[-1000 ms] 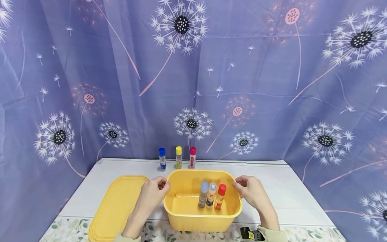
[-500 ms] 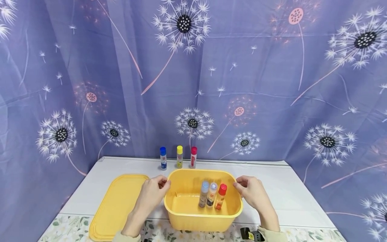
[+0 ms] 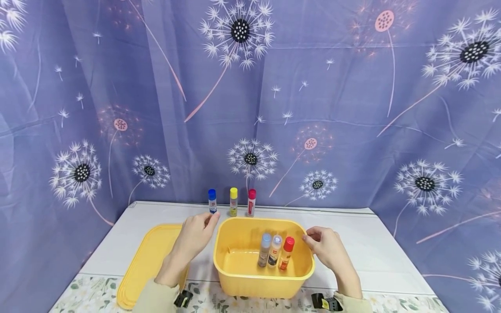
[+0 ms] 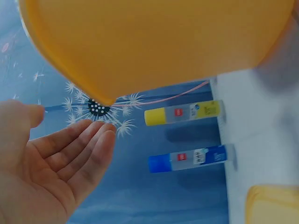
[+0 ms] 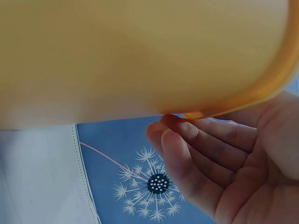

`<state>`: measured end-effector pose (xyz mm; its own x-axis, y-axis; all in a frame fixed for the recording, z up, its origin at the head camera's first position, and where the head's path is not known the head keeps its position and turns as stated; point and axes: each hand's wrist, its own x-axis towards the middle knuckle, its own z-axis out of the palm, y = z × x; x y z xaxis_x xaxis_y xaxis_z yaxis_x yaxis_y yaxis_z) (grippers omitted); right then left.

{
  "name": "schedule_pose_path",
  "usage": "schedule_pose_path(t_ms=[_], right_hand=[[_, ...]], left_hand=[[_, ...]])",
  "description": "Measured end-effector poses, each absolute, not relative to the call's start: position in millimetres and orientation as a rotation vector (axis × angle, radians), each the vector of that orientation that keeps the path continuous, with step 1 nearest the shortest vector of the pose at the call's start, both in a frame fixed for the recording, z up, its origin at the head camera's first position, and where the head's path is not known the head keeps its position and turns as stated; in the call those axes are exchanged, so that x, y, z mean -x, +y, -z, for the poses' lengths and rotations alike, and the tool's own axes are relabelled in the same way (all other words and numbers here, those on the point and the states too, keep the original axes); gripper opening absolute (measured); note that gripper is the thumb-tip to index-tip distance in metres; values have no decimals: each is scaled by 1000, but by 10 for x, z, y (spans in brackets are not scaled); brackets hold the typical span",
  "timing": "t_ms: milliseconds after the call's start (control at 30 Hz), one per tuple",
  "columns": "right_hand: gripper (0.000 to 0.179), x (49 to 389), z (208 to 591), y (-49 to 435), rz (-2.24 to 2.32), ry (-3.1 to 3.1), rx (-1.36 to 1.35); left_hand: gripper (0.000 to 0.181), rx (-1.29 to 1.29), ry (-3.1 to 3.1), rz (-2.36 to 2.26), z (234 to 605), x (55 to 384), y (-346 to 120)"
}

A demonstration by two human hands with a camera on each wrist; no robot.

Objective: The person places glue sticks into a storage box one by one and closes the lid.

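Note:
A yellow plastic storage box (image 3: 258, 284) stands on the table, with three small capped bottles inside: one with a pale blue cap (image 3: 264, 252), one with a whitish cap (image 3: 275, 254) and one with a red cap (image 3: 287, 254). At the box's right end my right hand (image 3: 326, 248) pinches the rim between thumb and fingers. My left hand (image 3: 195, 234) is off the box, just left of its rim. In the left wrist view, the left hand (image 4: 60, 168) holds nothing; its fingers are loosely extended. The right wrist view shows the right fingers (image 5: 201, 144) at the rim's underside.
Behind the box stand bottles with a blue cap (image 3: 212, 200), a yellow cap (image 3: 233, 202) and a crimson cap (image 3: 251, 203). A yellow lid (image 3: 145, 265) lies at the left, partly behind my left forearm. A dandelion-print curtain (image 3: 195, 152) hangs behind the white tabletop (image 3: 375, 252).
My left hand has let go of the box's left rim and moved slightly up and away, in front of the blue-capped bottle. The right hand keeps its place on the rim.

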<state>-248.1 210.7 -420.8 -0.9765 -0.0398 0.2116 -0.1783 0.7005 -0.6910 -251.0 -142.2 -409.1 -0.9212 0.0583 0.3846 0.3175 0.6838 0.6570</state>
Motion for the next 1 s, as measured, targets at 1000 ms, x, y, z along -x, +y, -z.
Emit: schedule_pose_path(t_ms=[1000], right_hand=[[11,2485,4235,2129,-1184,-2714,-170]], left_hand=[[43,571,-2957,885,3704,3752,-986]])
